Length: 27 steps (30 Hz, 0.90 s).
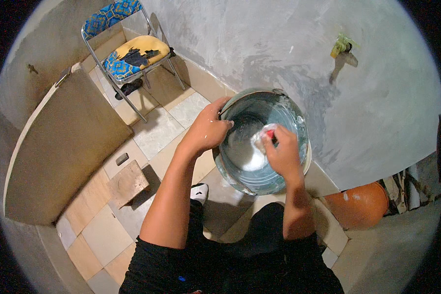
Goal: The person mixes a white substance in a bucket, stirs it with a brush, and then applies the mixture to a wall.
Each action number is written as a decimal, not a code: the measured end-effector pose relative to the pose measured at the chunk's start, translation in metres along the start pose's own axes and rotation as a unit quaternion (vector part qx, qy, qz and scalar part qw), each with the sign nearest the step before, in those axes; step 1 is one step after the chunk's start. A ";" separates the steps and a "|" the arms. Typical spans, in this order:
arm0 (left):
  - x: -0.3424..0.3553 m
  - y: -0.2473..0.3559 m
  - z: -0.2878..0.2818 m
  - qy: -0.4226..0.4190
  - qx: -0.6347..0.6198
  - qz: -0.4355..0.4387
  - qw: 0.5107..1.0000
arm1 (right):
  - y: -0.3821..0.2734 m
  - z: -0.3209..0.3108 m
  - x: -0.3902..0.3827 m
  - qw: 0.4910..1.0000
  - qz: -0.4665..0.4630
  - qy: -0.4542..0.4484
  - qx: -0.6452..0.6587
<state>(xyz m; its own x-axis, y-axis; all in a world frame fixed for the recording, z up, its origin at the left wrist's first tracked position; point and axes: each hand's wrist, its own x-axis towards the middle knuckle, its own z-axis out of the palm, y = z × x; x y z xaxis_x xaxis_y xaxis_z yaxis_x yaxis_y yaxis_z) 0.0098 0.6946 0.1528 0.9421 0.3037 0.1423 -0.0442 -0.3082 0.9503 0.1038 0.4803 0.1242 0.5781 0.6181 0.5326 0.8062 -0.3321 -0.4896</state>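
A wide blue-grey bucket (240, 181), streaked with white, is tilted toward me in the middle of the head view, with some white substance (253, 161) inside. My left hand (209, 125), flecked with white, is closed on the bucket's left rim. Inside the bucket, my right hand (283, 152) is closed around a small red-handled tool (270, 134) whose head is coated white, apparently a brush; its exact shape is partly hidden by my fingers and the white coating.
A folding chair (144, 43) with torn padding stands back left, beside a low curved partition (59, 152). A square block (127, 183) lies on the tiles. A fitting (340, 46) juts from the grey wall. An orange bucket (357, 206) sits at the right.
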 end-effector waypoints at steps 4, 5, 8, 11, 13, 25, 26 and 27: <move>0.007 -0.006 -0.003 -0.018 -0.008 -0.007 1.000 | -0.005 0.007 -0.001 0.992 -0.018 -0.060 0.108; 0.007 -0.005 -0.003 -0.020 -0.009 -0.015 1.000 | -0.006 0.004 0.001 0.991 -0.022 -0.045 0.123; 0.006 -0.006 0.003 -0.002 -0.010 -0.005 1.000 | -0.002 -0.004 0.002 0.987 0.013 -0.026 0.158; 0.004 0.008 0.009 -0.001 0.009 -0.002 1.000 | 0.004 -0.012 0.003 0.981 0.070 -0.051 0.173; 0.006 0.000 0.007 -0.004 0.003 -0.005 1.000 | 0.006 -0.006 0.004 0.984 0.058 -0.055 0.160; -0.005 -0.007 -0.009 0.008 0.036 0.042 0.998 | 0.013 0.041 -0.002 0.987 0.019 0.063 0.147; -0.007 -0.008 -0.011 0.019 0.066 0.031 0.997 | 0.013 0.041 -0.002 0.988 0.014 0.071 0.139; -0.009 -0.006 -0.012 0.029 0.091 0.024 0.995 | 0.012 0.039 -0.001 0.989 0.007 0.079 0.127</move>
<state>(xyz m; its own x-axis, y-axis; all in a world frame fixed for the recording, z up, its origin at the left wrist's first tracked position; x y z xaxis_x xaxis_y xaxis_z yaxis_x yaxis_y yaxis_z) -0.0019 0.7047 0.1488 0.9192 0.3350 0.2071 -0.0222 -0.4809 0.8765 0.1078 0.5028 0.0909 0.6182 0.4884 0.6159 0.7515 -0.1375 -0.6453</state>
